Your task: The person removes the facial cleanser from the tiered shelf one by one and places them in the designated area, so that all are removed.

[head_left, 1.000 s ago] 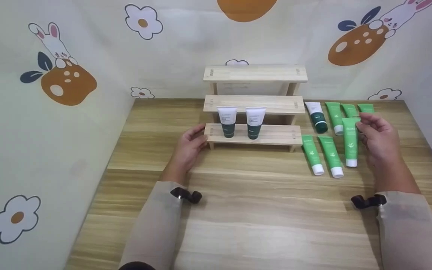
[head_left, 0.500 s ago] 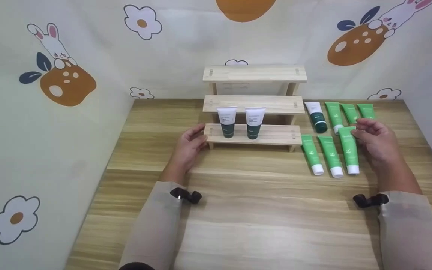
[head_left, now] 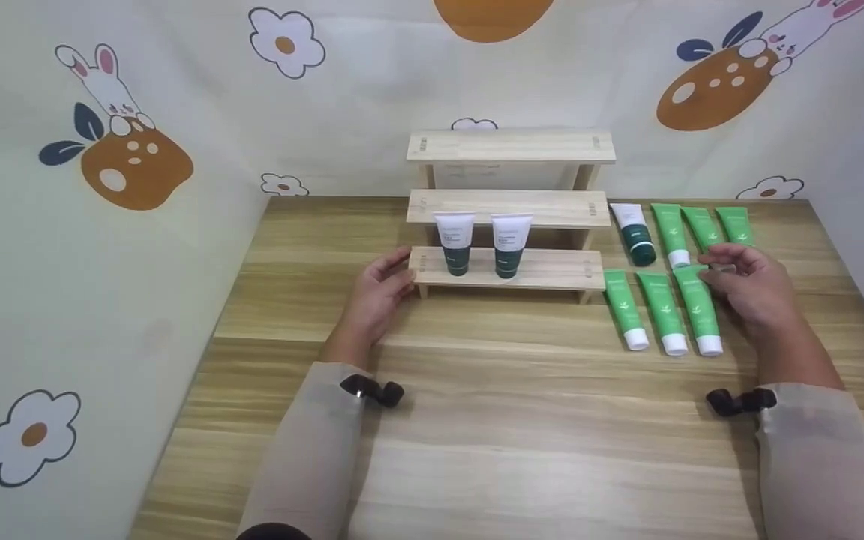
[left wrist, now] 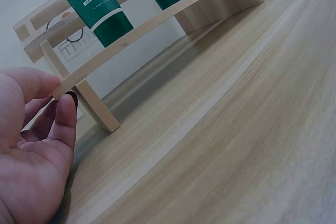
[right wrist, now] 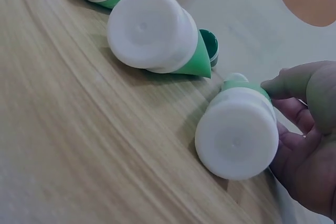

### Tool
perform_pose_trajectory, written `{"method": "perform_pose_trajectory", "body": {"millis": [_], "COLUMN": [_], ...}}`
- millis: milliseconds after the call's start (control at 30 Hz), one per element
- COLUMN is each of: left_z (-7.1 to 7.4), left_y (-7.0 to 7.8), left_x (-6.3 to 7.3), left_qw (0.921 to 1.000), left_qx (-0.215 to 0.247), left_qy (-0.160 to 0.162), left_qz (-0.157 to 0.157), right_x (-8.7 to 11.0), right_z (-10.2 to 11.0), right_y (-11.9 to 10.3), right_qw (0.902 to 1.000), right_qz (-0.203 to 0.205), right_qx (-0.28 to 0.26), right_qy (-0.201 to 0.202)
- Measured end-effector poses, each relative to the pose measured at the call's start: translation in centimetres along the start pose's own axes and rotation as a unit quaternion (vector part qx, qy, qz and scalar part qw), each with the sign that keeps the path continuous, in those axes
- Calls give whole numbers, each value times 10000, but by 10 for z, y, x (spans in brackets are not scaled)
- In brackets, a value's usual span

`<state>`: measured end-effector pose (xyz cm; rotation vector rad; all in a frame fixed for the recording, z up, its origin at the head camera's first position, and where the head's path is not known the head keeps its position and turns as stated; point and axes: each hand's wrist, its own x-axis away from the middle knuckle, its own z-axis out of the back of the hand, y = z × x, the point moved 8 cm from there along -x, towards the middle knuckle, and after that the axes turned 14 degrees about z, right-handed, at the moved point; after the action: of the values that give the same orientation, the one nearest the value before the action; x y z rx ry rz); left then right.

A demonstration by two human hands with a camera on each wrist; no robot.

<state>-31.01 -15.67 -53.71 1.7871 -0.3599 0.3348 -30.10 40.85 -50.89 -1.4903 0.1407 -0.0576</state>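
My left hand (head_left: 379, 296) pinches the left end of the bottom board of a three-tier wooden display rack (head_left: 507, 146); the left wrist view shows thumb and fingertips on the board's corner (left wrist: 62, 90). Two white-and-dark-green tubes (head_left: 455, 244) stand upright on that lowest board, caps down. At the right, my right hand (head_left: 758, 289) pinches the flat top end of a green tube (head_left: 698, 311), whose white cap points toward me, close over the table. Seen from the right wrist, that tube's cap (right wrist: 236, 140) fills the near view, with the fingers at its side.
Two more green tubes (head_left: 661, 311) lie left of the held one. Behind are several green tubes (head_left: 672, 232) and one white-and-dark-green tube (head_left: 633, 234). Patterned wall sheets (head_left: 357, 97) border the wooden table (head_left: 522, 420) at the back and sides.
My right hand has brought the green tube down and toward me, its cap end now level with the neighbouring tubes' caps. My left hand and the rack have stayed put.
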Motion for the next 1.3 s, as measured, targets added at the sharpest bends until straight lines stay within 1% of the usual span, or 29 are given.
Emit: {"method": "perform_pose_trajectory", "body": {"millis": [100, 200, 233, 367, 433, 567, 667, 800, 967, 1133, 1200, 1267, 1300], "left_z": [-1, -1, -1, -2, -2, -2, -2, -2, -1, -1, -1, -1, -1], "left_y": [0, 0, -1, 0, 0, 0, 0, 0, 0, 0, 0, 0, 0], "left_x": [0, 0, 0, 0, 1, 0, -1, -1, -1, 0, 0, 0, 0], "left_qw": [10000, 10000, 10000, 10000, 10000, 10000, 10000, 10000, 10000, 9999, 9999, 9999, 9999], "left_qx": [2, -17, -16, -6, -18, -86, -81, -44, 45, 130, 147, 139, 131], "left_qy": [-47, -77, -79, -74, -69, -50, -55, -50, -53, -63, -70, -72, -71], "left_qz": [3, 5, 3, -7, -4, 2, -5, -18, -34, -49, -53, -60, -54], "right_x": [-1, -2, -2, -3, -3, -2, -2, 0, 0, 2, 3, 4, 5], "right_z": [1, 1, 2, 3, 3, 6, 10, 12, 11, 3, -3, -11, -16], "right_y": [0, 0, 0, 1, 1, 1, 2, 2, -1, -6, -10, -14, -17], "right_qw": [9981, 9921, 9905, 9869, 9863, 9916, 9972, 9998, 9988, 9955, 9942, 9935, 9941], "right_qz": [20, 100, 119, 167, 193, 136, 24, -140, -117, -4, 62, 122, 174], "right_qx": [596, 1214, 1338, 1571, 1602, 1249, 721, 144, -413, -778, -908, -1024, -984], "right_qy": [-162, -293, -300, -335, -347, -297, -176, 4, 233, 536, 566, 484, 416]}}
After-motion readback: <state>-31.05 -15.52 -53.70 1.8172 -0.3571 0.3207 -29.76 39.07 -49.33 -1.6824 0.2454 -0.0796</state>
